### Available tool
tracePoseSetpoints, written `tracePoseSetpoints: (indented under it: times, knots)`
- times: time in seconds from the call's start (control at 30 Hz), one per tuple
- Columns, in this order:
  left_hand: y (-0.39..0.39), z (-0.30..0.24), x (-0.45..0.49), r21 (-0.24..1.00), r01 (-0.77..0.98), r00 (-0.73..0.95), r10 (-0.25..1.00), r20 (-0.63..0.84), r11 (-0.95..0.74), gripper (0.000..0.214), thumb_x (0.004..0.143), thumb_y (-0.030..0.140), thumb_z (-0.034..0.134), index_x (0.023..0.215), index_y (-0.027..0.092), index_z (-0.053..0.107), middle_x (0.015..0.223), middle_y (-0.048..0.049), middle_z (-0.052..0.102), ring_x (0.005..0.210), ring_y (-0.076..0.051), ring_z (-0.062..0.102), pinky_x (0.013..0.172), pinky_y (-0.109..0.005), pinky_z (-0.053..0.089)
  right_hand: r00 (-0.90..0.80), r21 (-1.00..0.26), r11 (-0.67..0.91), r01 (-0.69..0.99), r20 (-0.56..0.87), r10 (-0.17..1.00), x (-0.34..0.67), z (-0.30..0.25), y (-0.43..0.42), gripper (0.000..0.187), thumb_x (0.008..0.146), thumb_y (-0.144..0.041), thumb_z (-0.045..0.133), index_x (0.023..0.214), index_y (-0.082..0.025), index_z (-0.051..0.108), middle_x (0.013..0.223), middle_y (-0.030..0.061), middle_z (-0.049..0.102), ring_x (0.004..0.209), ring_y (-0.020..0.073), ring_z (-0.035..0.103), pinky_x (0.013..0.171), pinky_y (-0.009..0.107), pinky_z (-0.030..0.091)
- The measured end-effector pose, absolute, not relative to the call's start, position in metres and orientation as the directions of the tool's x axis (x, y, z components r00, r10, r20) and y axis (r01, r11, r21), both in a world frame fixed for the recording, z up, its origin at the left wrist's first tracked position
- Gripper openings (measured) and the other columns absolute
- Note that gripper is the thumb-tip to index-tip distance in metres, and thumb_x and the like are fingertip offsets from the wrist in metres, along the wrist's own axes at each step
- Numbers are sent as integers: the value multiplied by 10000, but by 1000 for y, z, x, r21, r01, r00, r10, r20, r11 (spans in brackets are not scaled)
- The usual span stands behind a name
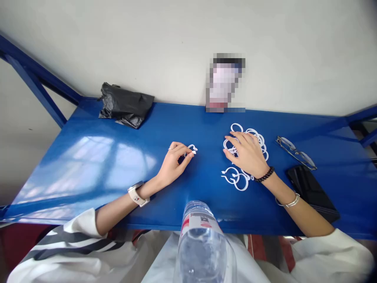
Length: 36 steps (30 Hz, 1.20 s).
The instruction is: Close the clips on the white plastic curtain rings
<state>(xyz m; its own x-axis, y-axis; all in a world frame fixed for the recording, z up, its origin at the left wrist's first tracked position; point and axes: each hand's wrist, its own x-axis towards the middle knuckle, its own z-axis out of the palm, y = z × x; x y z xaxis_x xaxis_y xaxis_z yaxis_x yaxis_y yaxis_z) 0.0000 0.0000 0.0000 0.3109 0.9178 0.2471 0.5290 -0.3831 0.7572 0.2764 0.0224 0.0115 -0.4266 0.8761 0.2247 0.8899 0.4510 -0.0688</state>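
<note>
On the blue shelf (pixel 97 165) lies a pile of white plastic rings (pixel 237 179), spread out right of centre. My right hand (pixel 247 153) rests flat on top of the pile with its fingers stretched out over the rings. My left hand (pixel 174 161) is left of the pile, its fingertips pinched around a single white ring (pixel 193 148) on the shelf surface. I wear a white watch (pixel 137 195) on the left wrist, and a dark bead bracelet and a silver bangle on the right.
A crumpled black plastic bag (pixel 125 105) lies at the back left against the wall. Glasses (pixel 295 152) and a black phone (pixel 312 192) sit right of the rings. A clear water bottle (pixel 203 243) stands close in front of me.
</note>
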Motion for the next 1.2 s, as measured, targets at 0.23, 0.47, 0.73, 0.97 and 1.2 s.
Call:
tracePoseSetpoints:
  times: [0.23,0.47,0.73,0.97,1.2]
  knots:
    - [23,-11,8,564,666,363,873,326,-488,164,975,242,502,939,180,649,1070,-102,632,1080,-247,504,962,-435,444,-444,-57,467,882,228,867,271,22,2,468,987,-424,455,1349,-161,593,1492,164,504,1400,355,418,1143,591,307]
    - [26,-10,12,491,712,405,865,297,-502,207,947,155,477,1092,185,622,1327,-146,521,1283,-300,437,1002,-480,442,-647,14,651,759,131,751,260,19,-29,451,994,-360,476,1413,-207,543,1565,129,420,1430,347,393,1157,606,297]
    - [27,-11,9,517,744,361,906,221,-423,142,965,205,502,1065,187,601,1391,-140,539,1388,-310,407,1071,-494,365,-500,76,498,864,254,828,278,18,-10,376,986,-255,470,1321,-151,607,1404,169,582,1345,349,478,1144,588,314]
    - [27,-8,8,543,676,433,865,255,-499,94,954,268,580,937,188,626,1230,-102,644,1201,-256,549,1019,-440,384,-469,-265,534,803,274,840,238,17,-7,374,998,-297,450,1326,-151,553,1319,152,613,1249,303,531,1062,496,458]
    - [25,-10,6,547,577,492,793,360,-607,149,971,283,550,898,175,622,1214,-114,635,1145,-230,587,970,-396,468,-444,-405,528,746,288,849,210,-2,10,280,988,-256,475,1229,-145,564,1190,160,626,1104,302,569,958,473,511]
